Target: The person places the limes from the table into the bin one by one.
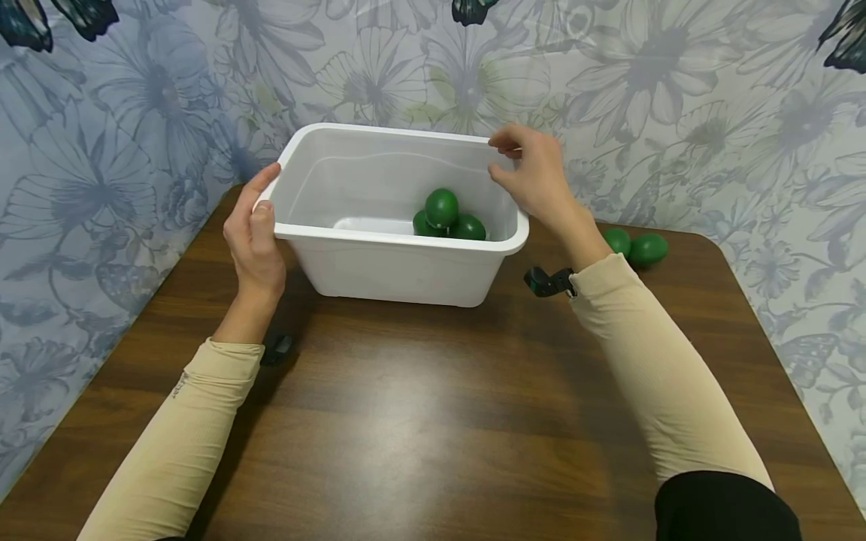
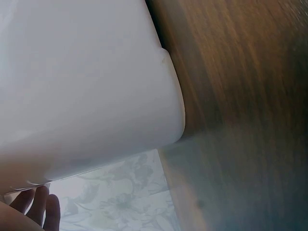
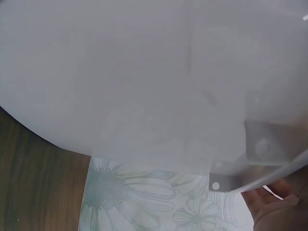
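A white plastic tub (image 1: pixel 399 263) is at the far side of the table, its mouth facing up. My left hand (image 1: pixel 258 233) grips its left end, thumb on the near side of the rim; fingertips show beyond the tub's wall (image 2: pixel 91 86) in the left wrist view. At the far right corner my right hand (image 1: pixel 534 169) holds the rim between thumb and fingers, the thumb toward the inside. Several smooth, dark green oval fruits (image 1: pixel 442 208) lie heaped inside, right of the middle. The right wrist view shows mostly the tub's wall (image 3: pixel 120 86).
Two more green oval fruits (image 1: pixel 647 249) lie on the brown wooden table (image 1: pixel 406 406) near its far right edge, partly behind my right forearm. Behind the table is a floral-patterned wall covering (image 1: pixel 676 135).
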The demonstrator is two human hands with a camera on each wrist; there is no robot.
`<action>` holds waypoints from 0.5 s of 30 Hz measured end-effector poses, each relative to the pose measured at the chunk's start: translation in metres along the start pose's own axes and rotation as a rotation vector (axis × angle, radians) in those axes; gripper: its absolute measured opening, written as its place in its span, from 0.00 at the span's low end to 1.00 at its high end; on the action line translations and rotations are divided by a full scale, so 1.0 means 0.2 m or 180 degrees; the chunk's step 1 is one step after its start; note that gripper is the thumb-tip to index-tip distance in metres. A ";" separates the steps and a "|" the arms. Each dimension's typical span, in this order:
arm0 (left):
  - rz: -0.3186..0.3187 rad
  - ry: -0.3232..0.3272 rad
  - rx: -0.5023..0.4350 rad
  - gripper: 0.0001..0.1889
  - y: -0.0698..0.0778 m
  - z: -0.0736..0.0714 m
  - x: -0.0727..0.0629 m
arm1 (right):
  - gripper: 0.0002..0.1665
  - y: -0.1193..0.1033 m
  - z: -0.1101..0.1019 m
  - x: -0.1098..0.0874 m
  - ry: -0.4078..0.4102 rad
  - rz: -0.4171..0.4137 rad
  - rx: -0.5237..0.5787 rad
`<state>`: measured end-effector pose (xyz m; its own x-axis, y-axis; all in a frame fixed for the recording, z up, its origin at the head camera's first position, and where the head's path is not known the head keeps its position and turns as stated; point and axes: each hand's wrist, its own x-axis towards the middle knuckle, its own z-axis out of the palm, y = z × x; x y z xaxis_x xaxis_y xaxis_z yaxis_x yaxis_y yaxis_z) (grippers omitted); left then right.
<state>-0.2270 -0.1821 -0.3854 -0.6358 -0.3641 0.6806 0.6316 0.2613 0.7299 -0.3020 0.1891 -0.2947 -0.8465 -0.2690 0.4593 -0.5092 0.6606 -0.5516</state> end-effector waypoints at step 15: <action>0.0005 0.0029 -0.0012 0.32 0.00 0.01 0.00 | 0.15 0.08 -0.09 -0.15 0.0588 0.0005 0.0186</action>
<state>-0.2282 -0.1810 -0.3860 -0.6308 -0.3719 0.6810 0.6342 0.2586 0.7286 -0.2824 0.2195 -0.3046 -0.8073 -0.1312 0.5754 -0.5205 0.6177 -0.5895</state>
